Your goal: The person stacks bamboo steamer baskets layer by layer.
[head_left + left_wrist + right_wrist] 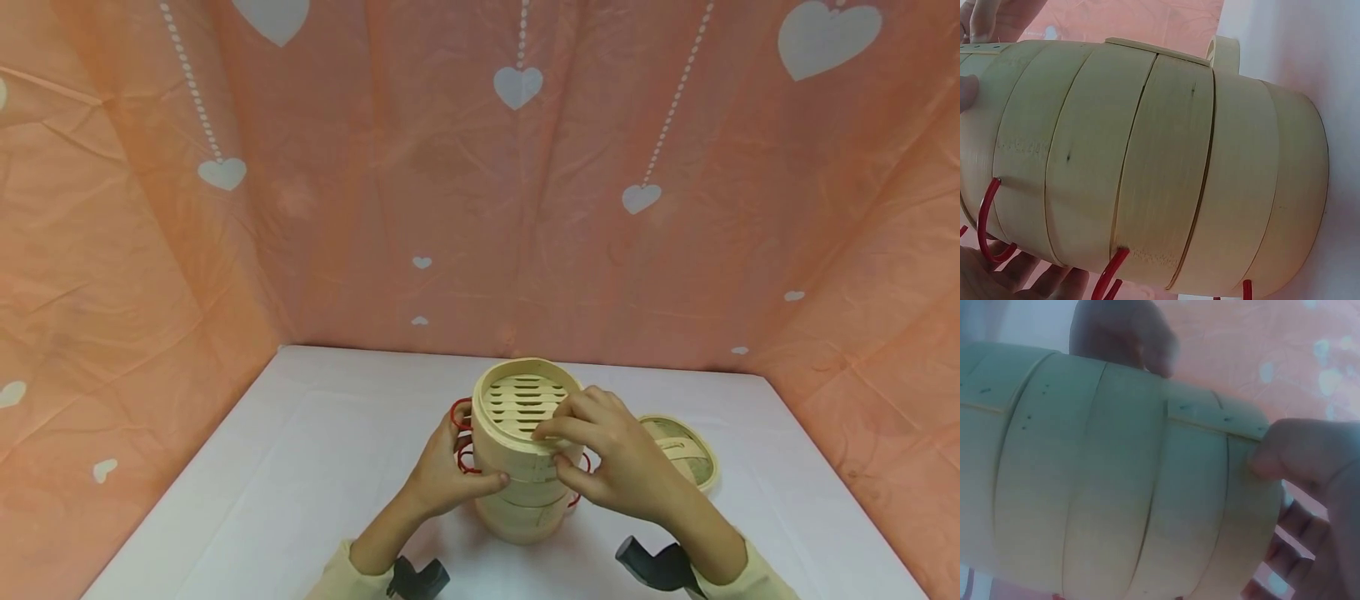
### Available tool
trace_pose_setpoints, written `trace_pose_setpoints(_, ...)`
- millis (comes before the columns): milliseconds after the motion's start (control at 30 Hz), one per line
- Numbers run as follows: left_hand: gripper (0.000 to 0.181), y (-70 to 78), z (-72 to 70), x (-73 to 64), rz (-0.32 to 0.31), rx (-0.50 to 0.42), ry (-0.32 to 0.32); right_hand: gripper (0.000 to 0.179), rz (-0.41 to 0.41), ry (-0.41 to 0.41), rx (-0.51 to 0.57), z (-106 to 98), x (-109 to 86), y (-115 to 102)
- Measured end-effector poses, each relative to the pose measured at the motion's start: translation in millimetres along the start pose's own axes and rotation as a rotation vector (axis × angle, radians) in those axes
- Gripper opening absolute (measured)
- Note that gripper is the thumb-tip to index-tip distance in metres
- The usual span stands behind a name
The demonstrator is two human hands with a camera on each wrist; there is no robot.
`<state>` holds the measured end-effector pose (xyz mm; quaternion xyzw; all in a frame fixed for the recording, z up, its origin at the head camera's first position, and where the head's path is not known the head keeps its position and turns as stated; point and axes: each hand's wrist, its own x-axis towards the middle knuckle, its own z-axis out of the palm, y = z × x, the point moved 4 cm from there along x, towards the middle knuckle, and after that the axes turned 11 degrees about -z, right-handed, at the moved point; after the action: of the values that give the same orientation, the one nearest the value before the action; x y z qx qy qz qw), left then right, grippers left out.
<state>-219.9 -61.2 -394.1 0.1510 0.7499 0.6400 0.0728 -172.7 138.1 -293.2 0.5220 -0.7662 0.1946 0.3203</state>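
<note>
A stack of round bamboo steamer baskets [521, 517] stands upright on the table, its slatted floor [517, 402] showing at the top. My left hand [450, 475] grips the stack's left side high up, thumb across the front and fingers behind near the red loop handles [988, 219]. With my right hand [618, 454] I pinch the right front rim of the top basket [1194, 487]. The thumb lies outside and the fingers reach over the rim. A woven bamboo lid [702, 458] lies to the right, partly hidden by my right hand and forearm.
The table [225, 483] has a white cover. Orange-pink cloth [450, 208] printed with white hearts encloses it at the back and both sides. Dark wrist-camera mounts [652, 567] sit at both cuffs.
</note>
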Motion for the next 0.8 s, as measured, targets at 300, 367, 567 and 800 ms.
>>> trace_pose_setpoints(300, 0.083, 0.3, -2.1, -0.8, 0.029, 0.031, 0.018, 0.04, 0.023, 0.017, 0.077, -1.7, -2.3, 2.2)
trace_pose_setpoints(367, 0.085, 1.4, -5.0, -1.0, 0.063, 0.079, 0.054, 0.041, 0.057, 0.021, 0.092, -4.5, -3.8, 3.8)
trace_pose_setpoints(567, 0.084, 10.4, -16.6, -1.1, 0.179, 0.139, 0.114, 0.047, 0.184, 0.04, 0.075, -18.3, -12.3, 14.1)
trace_pose_setpoints(800, 0.081, 29.3, -24.4, 0.9, 0.266, 0.038, 0.082, 0.051, 0.295, 0.009, 0.014, -29.0, -27.7, 27.3)
